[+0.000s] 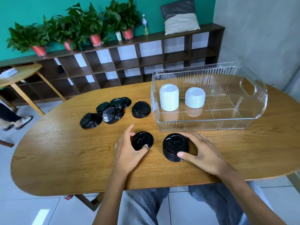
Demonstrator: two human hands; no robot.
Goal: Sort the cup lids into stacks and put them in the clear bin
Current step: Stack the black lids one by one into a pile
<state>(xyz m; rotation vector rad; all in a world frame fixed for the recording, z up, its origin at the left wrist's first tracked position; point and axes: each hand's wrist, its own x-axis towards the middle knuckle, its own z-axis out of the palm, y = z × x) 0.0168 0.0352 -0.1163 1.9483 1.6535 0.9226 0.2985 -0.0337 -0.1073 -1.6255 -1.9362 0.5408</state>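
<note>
While left hand (128,150) pinches single round black plastic cup lid (142,141) on oval wooden worktop (65,153), right hand (201,149) clasps short black lid stack (175,147) beside clear ribbed plastic bin (211,125). I judge lids light, slick, flexible; grip by rims.

- A teal wall (40,7) runs along the far side, meeting a grey concrete wall (259,30) on the right.
- A dark wooden cubby shelf (129,60) stands against the teal wall.
- Potted plants (90,25), a water bottle (145,25) and a cushion (180,17) sit on top of it.
- An oval wooden table (65,151) fills the near middle.
- A smaller wooden table (21,73) stands far left.
- The floor is of pale tiles (32,211).
</note>
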